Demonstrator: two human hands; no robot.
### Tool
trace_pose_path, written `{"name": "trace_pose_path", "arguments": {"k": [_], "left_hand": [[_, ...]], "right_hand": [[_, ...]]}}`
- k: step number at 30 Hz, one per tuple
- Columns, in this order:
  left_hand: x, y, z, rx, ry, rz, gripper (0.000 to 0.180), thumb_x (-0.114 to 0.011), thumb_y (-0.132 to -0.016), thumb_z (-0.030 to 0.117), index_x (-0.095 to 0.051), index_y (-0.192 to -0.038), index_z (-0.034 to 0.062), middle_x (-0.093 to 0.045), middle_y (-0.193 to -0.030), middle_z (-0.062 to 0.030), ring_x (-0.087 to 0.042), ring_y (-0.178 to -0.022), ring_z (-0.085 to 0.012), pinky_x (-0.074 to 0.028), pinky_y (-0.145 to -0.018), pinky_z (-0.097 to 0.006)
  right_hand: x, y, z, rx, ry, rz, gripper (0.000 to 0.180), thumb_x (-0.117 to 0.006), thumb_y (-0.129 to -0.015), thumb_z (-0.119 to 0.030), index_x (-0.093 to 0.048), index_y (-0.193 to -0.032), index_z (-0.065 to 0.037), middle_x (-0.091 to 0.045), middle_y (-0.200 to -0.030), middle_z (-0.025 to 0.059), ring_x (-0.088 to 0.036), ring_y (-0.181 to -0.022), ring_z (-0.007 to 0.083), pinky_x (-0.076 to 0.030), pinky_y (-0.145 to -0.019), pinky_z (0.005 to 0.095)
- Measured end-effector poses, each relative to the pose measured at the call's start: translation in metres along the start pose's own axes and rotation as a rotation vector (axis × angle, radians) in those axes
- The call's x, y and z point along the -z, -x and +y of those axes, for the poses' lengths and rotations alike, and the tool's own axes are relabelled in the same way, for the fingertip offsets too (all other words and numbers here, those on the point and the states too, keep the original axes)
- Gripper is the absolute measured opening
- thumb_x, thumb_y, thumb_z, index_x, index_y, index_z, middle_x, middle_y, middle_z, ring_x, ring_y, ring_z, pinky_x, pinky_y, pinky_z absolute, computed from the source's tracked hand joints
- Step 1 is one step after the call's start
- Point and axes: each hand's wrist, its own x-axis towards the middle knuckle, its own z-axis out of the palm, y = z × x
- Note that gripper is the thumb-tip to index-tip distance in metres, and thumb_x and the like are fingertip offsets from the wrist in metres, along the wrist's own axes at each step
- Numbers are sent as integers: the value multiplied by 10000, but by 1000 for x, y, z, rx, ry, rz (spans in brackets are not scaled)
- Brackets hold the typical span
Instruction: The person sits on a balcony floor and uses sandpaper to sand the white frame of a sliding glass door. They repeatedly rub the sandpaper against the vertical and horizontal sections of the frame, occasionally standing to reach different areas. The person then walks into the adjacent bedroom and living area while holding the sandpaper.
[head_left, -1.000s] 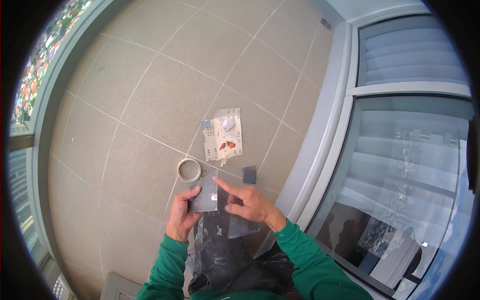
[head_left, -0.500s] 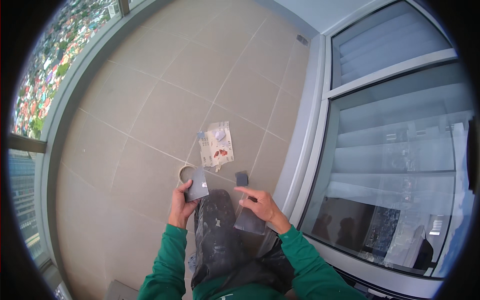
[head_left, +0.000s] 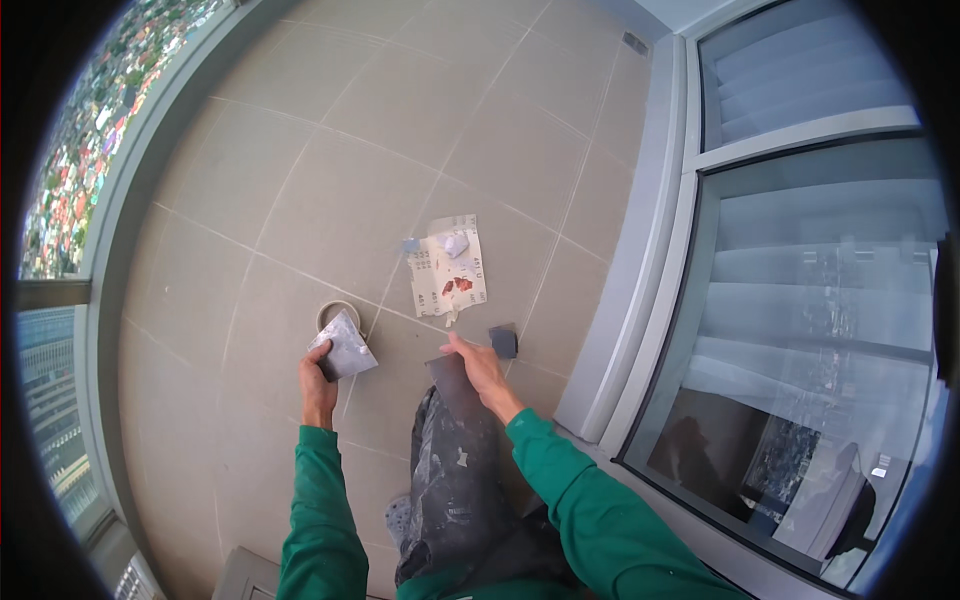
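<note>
My left hand (head_left: 319, 385) grips a flat, square grey plate (head_left: 345, 350) with whitish smears, thumb on top. Below and behind that plate lies a ring of tan tape (head_left: 338, 308) on the floor, partly covered from view. My right hand (head_left: 482, 372) is closed on a second flat plate (head_left: 456, 388), darker grey, held over my knee; its fingers partly hide the grip. Just beyond my right hand, a small dark square pad (head_left: 504, 342) lies on the tiles. Farther off, a creased, printed sheet of paper (head_left: 425, 285) bears a whitish lump (head_left: 455, 244) and reddish-brown smears (head_left: 458, 286).
Beige floor tiles (head_left: 250, 200) stretch ahead. A railing frame (head_left: 105, 230) bounds the left, with buildings far below. Along the right run a raised sill (head_left: 610, 350) and a framed glass panel (head_left: 790, 300). My bent, stained trouser leg (head_left: 455, 490) is between my arms.
My left hand has moved left and tilted its plate, showing a whitish face. My right hand has swung left and forward with its darker plate, away from the sill. The view has shifted slightly.
</note>
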Motion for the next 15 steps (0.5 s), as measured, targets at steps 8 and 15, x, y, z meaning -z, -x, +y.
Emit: {"name": "trace_pose_path", "arguments": {"k": [8, 15], "left_hand": [[-37, 35, -27, 62, -216, -12, 257, -659, -906, 97, -635, -1120, -43, -688, -1048, -92, -660, -916, -181, -511, -872, -328], [-46, 12, -72, 26, -204, 67, 261, -686, -906, 99, -664, -1122, -46, -710, -1023, -79, -646, -876, -150, -479, -845, -282]], "right_hand": [[34, -50, 27, 119, 206, 195, 341, -732, -768, -330, -702, -944, -39, -707, -915, 160, -661, -889, 286, -492, -816, 368], [25, -66, 20, 274, 456, 253, 339, -717, -797, -293, -636, -1027, -57, -695, -900, 195, -662, -880, 376, -503, -793, 439]]}}
